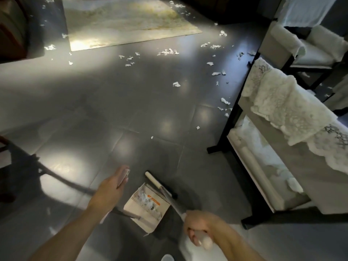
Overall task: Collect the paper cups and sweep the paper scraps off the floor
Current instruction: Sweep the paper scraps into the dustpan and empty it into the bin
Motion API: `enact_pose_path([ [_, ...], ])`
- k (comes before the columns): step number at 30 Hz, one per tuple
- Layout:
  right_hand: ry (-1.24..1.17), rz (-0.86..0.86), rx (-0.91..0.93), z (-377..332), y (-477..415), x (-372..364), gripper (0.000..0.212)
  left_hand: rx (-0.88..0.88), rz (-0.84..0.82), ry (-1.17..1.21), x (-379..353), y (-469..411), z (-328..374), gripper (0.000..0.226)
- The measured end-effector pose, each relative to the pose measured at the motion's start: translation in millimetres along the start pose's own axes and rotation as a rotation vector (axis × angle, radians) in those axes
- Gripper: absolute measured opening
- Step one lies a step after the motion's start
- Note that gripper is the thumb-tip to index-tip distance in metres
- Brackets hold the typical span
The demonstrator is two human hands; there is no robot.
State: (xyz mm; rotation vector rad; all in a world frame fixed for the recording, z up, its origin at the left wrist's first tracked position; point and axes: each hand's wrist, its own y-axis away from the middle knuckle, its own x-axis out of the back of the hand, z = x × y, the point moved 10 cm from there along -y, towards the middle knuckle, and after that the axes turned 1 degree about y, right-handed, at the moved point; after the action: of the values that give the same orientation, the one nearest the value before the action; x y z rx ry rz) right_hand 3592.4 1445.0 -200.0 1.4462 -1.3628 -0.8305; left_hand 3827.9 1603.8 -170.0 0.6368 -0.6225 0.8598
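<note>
White paper scraps (176,84) lie scattered over the dark tiled floor, thickest near the rug edge (167,52) and along the chairs (225,101). A pale dustpan (148,202) sits on the floor between my arms with scraps inside it. The dark broom head (165,188) rests against its far edge. My right hand (197,228) grips the white broom handle near its top. My left hand (113,187) holds a pale handle end (126,174) above the dustpan. A pale round rim (167,258) shows at the bottom edge; whether it is a cup is unclear.
A beige rug (131,25) lies at the far middle. Dark-framed chairs draped with white fleece (282,102) line the right side, one black leg (212,148) reaching into the floor. Dark furniture (11,29) stands at the far left.
</note>
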Motion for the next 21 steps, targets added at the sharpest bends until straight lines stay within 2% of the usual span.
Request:
enact_pose_path([
  [1,-0.120,-0.031,-0.024,2.8,9.7,-4.3,0.024,-0.038,0.025,0.026,2.0,6.2,2.7,0.029],
  [4,-0.330,-0.098,-0.104,22.2,31.4,-18.5,0.057,-0.072,0.102,0.098,14.9,33.1,-7.2,0.026],
  [6,-0.410,-0.148,-0.108,29.9,46.0,-41.6,0.063,-0.093,0.111,0.093,23.8,57.5,-24.6,0.025],
  [8,-0.462,-0.166,-0.096,38.1,60.9,-72.7,0.059,-0.124,0.132,0.085,36.6,86.4,-46.1,0.027],
  [11,-0.547,-0.185,-0.080,45.5,87.2,-130.4,0.030,-0.171,0.180,0.085,62.2,134.6,-77.3,0.031],
  [14,-0.682,-0.144,-0.039,57.3,105.9,-185.1,0.029,-0.193,0.230,0.072,93.0,188.9,-109.0,0.031],
  [17,-0.826,-0.103,0.011,69.1,123.4,-234.1,0.019,-0.202,0.228,0.079,120.5,251.6,-148.7,0.029],
  [21,-0.814,-0.029,0.054,83.9,146.5,-291.3,0.014,-0.166,0.207,0.140,152.4,328.8,-202.7,0.026],
])
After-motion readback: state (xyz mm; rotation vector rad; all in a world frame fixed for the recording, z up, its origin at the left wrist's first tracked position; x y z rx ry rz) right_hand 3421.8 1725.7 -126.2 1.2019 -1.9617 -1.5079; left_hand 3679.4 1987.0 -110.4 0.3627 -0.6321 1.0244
